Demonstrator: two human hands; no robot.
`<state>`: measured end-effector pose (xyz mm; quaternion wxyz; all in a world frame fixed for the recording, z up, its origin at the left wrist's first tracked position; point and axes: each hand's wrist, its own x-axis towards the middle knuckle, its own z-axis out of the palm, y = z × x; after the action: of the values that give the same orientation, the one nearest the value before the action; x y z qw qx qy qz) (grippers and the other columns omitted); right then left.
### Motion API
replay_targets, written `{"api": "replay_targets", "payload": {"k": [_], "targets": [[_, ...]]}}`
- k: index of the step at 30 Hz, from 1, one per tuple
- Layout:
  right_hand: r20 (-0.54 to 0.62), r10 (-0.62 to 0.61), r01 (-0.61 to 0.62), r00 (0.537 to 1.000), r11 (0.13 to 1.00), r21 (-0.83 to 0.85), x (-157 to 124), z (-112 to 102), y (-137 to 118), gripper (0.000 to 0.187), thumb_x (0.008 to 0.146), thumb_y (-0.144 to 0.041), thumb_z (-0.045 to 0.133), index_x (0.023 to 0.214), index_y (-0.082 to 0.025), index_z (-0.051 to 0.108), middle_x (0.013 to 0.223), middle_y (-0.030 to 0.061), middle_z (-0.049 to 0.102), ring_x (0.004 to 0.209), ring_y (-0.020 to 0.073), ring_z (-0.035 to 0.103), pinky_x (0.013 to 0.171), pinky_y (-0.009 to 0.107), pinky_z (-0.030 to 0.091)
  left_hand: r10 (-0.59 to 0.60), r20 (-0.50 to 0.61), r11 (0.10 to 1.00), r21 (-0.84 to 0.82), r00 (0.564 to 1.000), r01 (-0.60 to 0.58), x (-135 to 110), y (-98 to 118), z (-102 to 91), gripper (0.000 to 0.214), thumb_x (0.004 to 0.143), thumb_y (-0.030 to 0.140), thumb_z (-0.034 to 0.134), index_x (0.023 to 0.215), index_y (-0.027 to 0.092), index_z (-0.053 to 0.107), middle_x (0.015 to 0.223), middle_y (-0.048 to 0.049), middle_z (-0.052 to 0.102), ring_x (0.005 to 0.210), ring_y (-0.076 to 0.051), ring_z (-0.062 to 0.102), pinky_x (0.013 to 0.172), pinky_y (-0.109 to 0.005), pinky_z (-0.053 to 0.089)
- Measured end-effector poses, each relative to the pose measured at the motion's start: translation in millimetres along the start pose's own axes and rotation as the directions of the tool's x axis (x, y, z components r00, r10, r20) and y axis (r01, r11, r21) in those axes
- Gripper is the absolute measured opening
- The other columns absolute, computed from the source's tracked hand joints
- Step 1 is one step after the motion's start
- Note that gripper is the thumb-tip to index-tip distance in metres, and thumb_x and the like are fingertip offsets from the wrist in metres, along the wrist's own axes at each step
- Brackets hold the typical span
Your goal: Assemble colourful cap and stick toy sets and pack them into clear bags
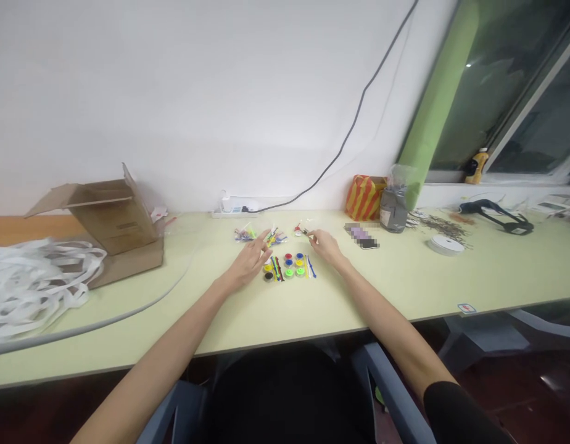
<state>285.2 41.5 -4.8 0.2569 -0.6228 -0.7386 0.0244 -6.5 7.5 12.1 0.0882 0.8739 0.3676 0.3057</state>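
Note:
My left hand [250, 259] hovers over the pale green table [387, 277] with its fingers spread, holding nothing. Its fingertips are close to a small bundle of coloured pieces in clear plastic [274, 237]. A similar bundle [245, 234] lies to its left. My right hand [325, 245] pinches a small dark item [305, 231], too small to identify, next to a little red-and-white piece [298, 230]. Between my hands sit several round pots with coloured lids [289, 266], flanked by coloured sticks [276, 269].
An open cardboard box [116, 225] and a heap of white strips [35, 283] occupy the left. Behind my hands runs a power strip [229, 211]. To the right are a striped bag [364, 197], a grey jar [393, 209], a blurred flat object [361, 235], and a white roll [446, 245].

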Motion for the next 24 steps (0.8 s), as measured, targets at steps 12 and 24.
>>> {"api": "replay_targets", "payload": {"k": [12,24], "targets": [[0.071,-0.054,0.065,0.996,0.985,-0.160,56,35,-20,0.030,0.095,-0.017,0.053,0.122,-0.019,0.067,0.122,0.0134,0.061,0.120,0.0254,0.052,0.091,0.030,0.042,-0.034,0.002,0.999,0.011,0.999,0.034,-5,6,-3.7,0.056,0.105,0.047,0.030,0.153,0.018,0.030,0.096,-0.0067,0.064,0.098,-0.024,0.057,0.101,-0.044,0.041],[-0.094,-0.118,0.149,0.989,0.854,0.499,23,2,-49,0.023,0.095,-0.033,0.058,0.103,-0.016,0.071,0.107,0.0105,0.069,0.097,0.0195,0.062,0.085,0.031,0.046,0.005,-0.047,1.000,-0.021,0.999,-0.006,-3,5,4.6,0.053,0.104,0.042,0.038,0.150,0.019,0.032,0.099,-0.0060,0.062,0.104,-0.023,0.059,0.105,-0.046,0.041]]}}
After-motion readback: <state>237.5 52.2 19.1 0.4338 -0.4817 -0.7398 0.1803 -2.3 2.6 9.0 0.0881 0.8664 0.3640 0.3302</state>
